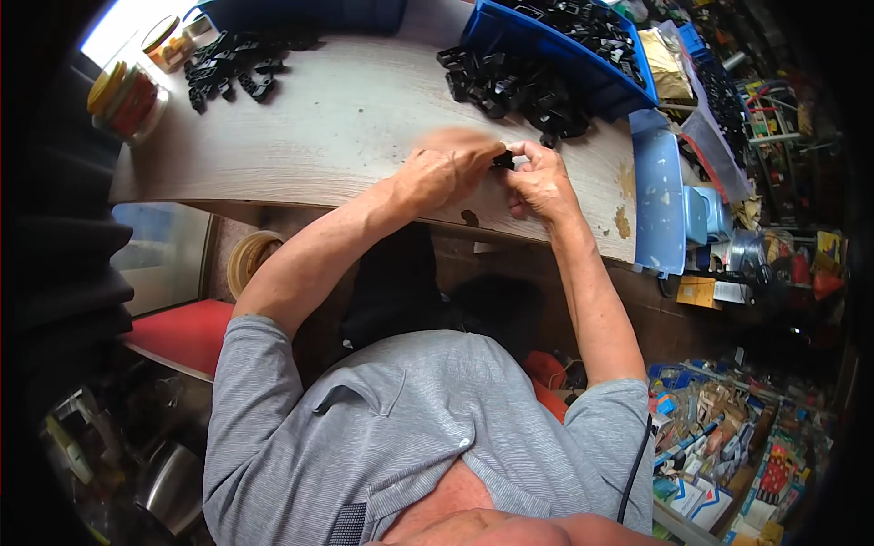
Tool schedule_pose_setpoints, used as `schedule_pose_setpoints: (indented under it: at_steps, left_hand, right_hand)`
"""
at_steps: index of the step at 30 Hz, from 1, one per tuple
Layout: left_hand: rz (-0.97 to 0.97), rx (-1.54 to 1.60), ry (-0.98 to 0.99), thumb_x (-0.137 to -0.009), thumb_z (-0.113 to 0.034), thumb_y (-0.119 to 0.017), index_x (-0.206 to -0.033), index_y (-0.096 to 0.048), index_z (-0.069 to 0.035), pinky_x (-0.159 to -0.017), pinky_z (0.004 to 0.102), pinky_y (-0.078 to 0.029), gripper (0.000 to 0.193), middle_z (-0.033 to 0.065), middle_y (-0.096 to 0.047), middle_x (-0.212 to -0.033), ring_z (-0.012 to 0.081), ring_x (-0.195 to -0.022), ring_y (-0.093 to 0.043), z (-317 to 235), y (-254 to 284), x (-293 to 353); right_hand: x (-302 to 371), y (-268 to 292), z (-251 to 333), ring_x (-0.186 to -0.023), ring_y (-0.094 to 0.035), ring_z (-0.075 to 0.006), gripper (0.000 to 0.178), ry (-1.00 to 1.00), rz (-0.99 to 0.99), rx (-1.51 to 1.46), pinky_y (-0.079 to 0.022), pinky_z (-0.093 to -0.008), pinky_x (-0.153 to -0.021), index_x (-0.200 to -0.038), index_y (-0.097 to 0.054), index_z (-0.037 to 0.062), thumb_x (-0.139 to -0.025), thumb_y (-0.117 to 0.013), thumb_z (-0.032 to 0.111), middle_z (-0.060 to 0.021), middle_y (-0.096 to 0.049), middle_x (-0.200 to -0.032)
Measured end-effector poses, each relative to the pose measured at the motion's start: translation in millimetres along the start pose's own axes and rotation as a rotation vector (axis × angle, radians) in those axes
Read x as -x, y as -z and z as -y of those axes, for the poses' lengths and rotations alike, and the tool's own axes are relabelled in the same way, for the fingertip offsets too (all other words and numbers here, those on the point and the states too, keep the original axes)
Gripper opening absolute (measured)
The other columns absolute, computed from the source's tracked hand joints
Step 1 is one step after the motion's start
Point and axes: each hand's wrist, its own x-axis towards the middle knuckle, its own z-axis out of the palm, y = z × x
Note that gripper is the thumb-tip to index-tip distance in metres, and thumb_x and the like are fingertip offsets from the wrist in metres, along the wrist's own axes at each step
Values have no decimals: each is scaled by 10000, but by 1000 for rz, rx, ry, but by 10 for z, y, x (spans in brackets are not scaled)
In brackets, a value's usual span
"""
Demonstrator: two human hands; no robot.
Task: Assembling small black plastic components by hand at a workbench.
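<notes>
Just over the near edge of the table, my two hands meet at a small black plastic part (503, 159). My right hand (543, 185) pinches it between thumb and fingers. From the other side my left hand (448, 169) closes its fingertips on the same part; the back of its fingers is smeared by motion. Most of the part is hidden by my fingers. Beyond my hands lies a heap of similar black plastic parts (514, 89). A second, looser pile of black parts (238, 65) lies at the far left of the table.
The pale wooden table (319, 118) has chipped, worn spots. At the back right stands a blue bin (569, 50) full of black parts, with another blue bin (305, 14) at the back left. Yellow-lidded jars (127, 98) stand at the left edge. Crowded shelves (728, 437) fill the right.
</notes>
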Motion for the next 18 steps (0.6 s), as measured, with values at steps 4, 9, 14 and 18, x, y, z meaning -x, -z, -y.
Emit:
schedule_pose_setpoints:
  at_steps: [4,9,14,18]
  left_hand:
    - [-30,58,0,-900,-73,-669,-1162,-707,-43,-896,395,-554,267,114,-728,-1086,301,-994,-699,-5,-4,13]
    - [68,7,-59,-868,-62,-659,-1211,-705,-60,-901,411,-552,346,112,-724,-1100,309,-1021,-694,-20,-2,-55]
    - [110,-46,-70,-817,-55,-661,-1228,-705,-76,-898,408,-553,414,107,-717,-1105,299,-1026,-690,-25,18,-52]
    - [117,-80,-112,-818,-62,-663,-1227,-705,-75,-919,397,-554,412,103,-718,-1135,293,-1055,-691,32,-2,-57]
  right_hand:
    - [-21,-20,-19,-454,-518,-83,267,27,21,14,-417,-253,-382,-1111,-658,14,-852,-705,54,17,-547,-581]
    - [-18,-18,-55,-432,-518,-80,218,18,4,-5,-385,-247,-368,-1055,-655,37,-845,-710,40,16,-565,-586]
    - [17,-58,8,-441,-511,-87,214,2,-51,5,-388,-258,-368,-1056,-667,26,-843,-670,4,21,-554,-593]
    - [-5,-10,3,-438,-527,-89,263,33,-24,10,-398,-257,-366,-1090,-679,18,-833,-629,-4,6,-571,-587]
